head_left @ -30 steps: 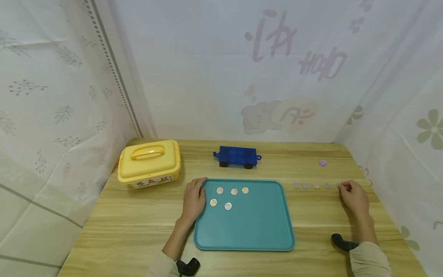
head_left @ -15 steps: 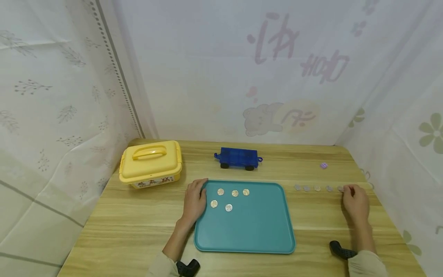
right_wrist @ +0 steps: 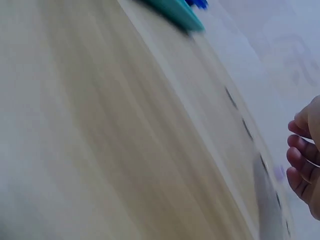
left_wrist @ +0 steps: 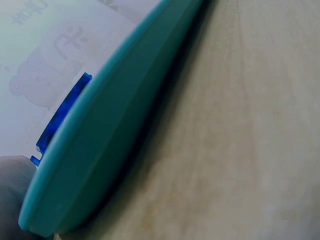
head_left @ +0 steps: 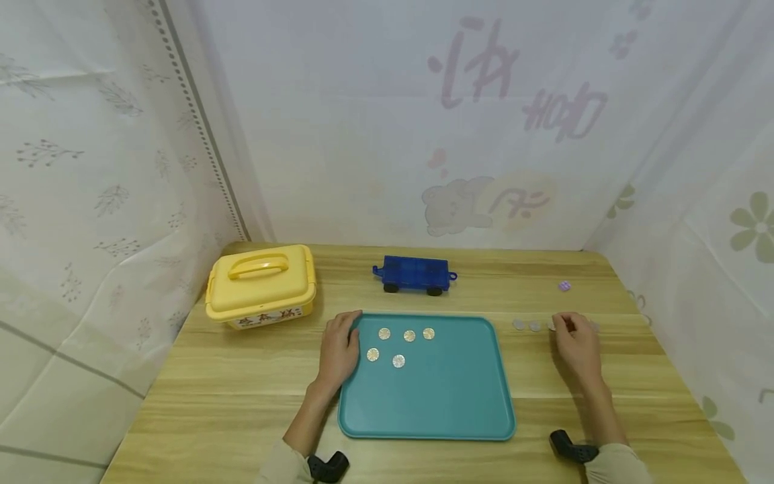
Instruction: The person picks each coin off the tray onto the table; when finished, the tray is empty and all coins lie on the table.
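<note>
My left hand (head_left: 338, 349) holds the left rim of a teal tray (head_left: 447, 403) near its far corner, thumb at the rim. In the left wrist view, only a bit of that hand (left_wrist: 15, 195) shows beside the tray's side wall (left_wrist: 105, 135). Several round coins lie on the tray, among them a silver one (head_left: 398, 361) and a gold one (head_left: 428, 333). My right hand (head_left: 577, 343) hovers with bent fingers over a row of coins on the table, hiding part of it. The right wrist view shows its fingers (right_wrist: 300, 155) loosely curled with no coin visible between them.
A yellow lidded box (head_left: 261, 286) stands at the back left. Behind the tray sits a blue toy wagon (head_left: 415, 273). Near the right back lies a small purple die (head_left: 564, 286). Patterned cloth walls (head_left: 338, 134) border the wooden table (head_left: 242, 403).
My right hand has left the coin at the right end of the row and moved left over its middle. The left hand and the tray stay put.
</note>
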A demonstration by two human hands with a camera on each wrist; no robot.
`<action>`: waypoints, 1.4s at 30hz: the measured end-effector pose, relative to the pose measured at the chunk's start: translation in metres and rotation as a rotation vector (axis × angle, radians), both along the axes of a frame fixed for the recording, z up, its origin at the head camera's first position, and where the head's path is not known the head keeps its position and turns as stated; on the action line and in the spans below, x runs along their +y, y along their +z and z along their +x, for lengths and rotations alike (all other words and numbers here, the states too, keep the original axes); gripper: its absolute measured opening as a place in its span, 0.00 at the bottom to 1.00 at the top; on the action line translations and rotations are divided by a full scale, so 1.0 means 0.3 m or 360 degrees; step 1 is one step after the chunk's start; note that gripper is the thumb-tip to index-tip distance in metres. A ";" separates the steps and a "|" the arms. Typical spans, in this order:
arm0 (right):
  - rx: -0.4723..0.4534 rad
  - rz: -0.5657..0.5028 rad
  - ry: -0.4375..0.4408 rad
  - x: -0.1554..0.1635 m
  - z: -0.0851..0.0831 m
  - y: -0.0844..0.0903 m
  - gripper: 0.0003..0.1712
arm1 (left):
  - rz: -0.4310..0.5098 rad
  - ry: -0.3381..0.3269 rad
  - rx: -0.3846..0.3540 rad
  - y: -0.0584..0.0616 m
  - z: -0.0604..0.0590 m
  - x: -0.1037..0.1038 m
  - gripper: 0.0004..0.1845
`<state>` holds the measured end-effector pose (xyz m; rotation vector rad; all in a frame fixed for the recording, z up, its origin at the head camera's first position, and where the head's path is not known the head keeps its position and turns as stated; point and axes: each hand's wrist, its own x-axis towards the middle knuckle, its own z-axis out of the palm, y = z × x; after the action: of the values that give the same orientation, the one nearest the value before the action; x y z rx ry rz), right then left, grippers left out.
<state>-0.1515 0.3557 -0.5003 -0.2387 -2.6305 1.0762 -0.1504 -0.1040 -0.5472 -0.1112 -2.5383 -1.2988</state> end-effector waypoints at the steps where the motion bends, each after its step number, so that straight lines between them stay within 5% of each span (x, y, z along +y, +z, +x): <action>1: 0.0027 -0.0001 0.0054 -0.023 -0.003 -0.002 0.20 | 0.0004 -0.0001 -0.0004 0.001 0.000 0.000 0.20; 11: 0.0135 -0.0075 0.0456 -0.277 -0.010 -0.031 0.11 | 0.0008 0.0014 0.0029 0.005 -0.002 -0.001 0.20; 21: 0.0112 0.0080 0.0794 -0.484 -0.009 -0.042 0.06 | 0.0002 0.0029 0.0041 -0.002 0.001 0.003 0.19; 27: 0.0051 0.0110 0.0814 -0.583 -0.021 -0.064 0.08 | -0.0001 0.0019 0.0009 0.000 0.006 0.002 0.19; 33: 0.0236 0.0292 0.0792 -0.677 -0.037 -0.113 0.11 | 0.0009 0.0061 0.0034 0.009 0.015 -0.009 0.19; 37: 0.0323 0.0245 0.0729 -0.686 -0.035 -0.133 0.11 | -0.0017 0.0030 0.0040 0.008 0.007 -0.002 0.20; 42: 0.0207 0.0223 0.0693 -0.680 -0.025 -0.114 0.11 | -0.0012 0.0018 0.0021 0.009 0.004 0.001 0.20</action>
<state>-0.1589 0.1518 -0.5345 0.4382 -2.6862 0.9791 -0.1493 -0.1037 -0.5444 -0.1064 -2.5291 -1.2806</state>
